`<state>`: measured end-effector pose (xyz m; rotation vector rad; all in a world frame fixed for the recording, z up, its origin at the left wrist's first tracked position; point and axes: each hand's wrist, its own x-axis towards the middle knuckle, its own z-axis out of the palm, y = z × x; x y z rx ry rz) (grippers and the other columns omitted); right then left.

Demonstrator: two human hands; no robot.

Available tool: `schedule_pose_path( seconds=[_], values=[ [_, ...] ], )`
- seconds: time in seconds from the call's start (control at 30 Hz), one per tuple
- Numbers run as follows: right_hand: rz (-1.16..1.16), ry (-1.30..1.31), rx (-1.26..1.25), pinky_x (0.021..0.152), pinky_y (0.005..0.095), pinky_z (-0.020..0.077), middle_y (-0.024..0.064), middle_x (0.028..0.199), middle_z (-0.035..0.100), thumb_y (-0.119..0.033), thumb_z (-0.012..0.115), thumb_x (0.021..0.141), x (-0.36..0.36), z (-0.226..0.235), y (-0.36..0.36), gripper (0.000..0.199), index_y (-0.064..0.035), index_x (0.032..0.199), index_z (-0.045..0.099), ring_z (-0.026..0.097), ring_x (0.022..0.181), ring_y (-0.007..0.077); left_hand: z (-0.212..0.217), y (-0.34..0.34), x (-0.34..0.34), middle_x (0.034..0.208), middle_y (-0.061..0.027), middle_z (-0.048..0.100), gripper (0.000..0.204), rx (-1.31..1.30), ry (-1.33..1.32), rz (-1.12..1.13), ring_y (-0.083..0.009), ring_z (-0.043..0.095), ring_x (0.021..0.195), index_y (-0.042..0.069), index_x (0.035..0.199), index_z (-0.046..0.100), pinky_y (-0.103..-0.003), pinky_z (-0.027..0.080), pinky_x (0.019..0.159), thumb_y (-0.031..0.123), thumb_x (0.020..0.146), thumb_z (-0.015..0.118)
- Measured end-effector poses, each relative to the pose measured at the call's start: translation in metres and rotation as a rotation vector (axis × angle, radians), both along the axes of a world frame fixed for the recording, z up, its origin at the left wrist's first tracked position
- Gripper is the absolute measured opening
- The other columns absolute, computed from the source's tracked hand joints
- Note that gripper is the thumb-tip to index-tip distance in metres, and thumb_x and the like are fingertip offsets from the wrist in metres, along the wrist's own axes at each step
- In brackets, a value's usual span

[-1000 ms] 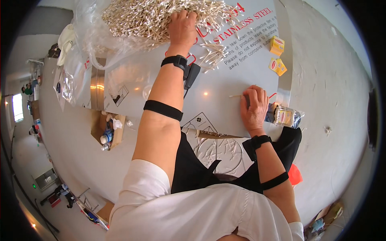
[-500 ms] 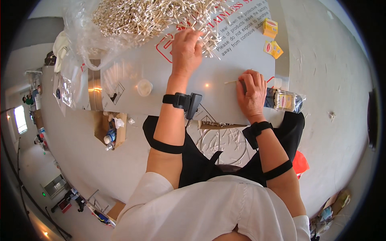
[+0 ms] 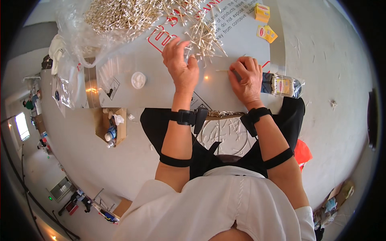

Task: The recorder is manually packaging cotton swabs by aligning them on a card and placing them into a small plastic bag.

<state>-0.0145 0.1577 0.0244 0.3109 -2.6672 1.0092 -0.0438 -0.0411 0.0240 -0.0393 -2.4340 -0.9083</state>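
My left hand is raised over the grey sheet-covered table, its fingers apart and nothing between them. Just beyond its fingertips lies a loose cluster of cotton swabs. My right hand rests near the table's front edge with its fingers curled in. One cotton swab juts out leftward from beside its thumb; what else the palm covers is hidden. Touching that hand's right side is a clear, black-backed pack of swabs with a yellow label.
A large heap of cotton swabs in clear plastic fills the far left. A round white tub stands left of my left hand. Yellow cards and a yellow stack lie far right. A cardboard box sits below the table's left edge.
My left hand has drawn back from the swab cluster, and its fingers have spread. The right hand stays beside the pack. The whole view has shifted slightly.
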Motion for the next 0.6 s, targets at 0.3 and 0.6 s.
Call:
schedule_pose_path(
  seconds=[0.3, 0.6],
  values=[
    [0.039, 0.026, 0.017, 0.073, 0.0378, 0.0391, 0.0005, 0.088, 0.056, -0.01, 0.069, 0.071, 0.001, 0.0, 0.001, 0.01, -0.0137, 0.077, 0.062, 0.053, 0.087, 0.024, 0.01, -0.003, 0.01, 0.109, -0.0109, 0.061, 0.045, 0.395, -0.346, -0.017, -0.0296, 0.054, 0.112, 0.004, 0.111, 0.061, -0.039, 0.046, 0.089, -0.012, 0.069, 0.055],
    [0.136, -0.002, 0.021, 0.075, 0.0369, 0.0385, -0.0008, 0.088, 0.057, -0.011, 0.07, 0.074, 0.003, -0.003, 0.004, 0.01, -0.0143, 0.081, 0.064, 0.054, 0.088, 0.0225, -0.009, -0.028, 0.013, 0.109, -0.0079, 0.057, 0.042, -0.15, -0.215, 0.024, -0.0334, 0.049, 0.108, 0.013, 0.105, 0.064, -0.044, 0.041, 0.093, -0.002, 0.066, 0.069]
  ],
)
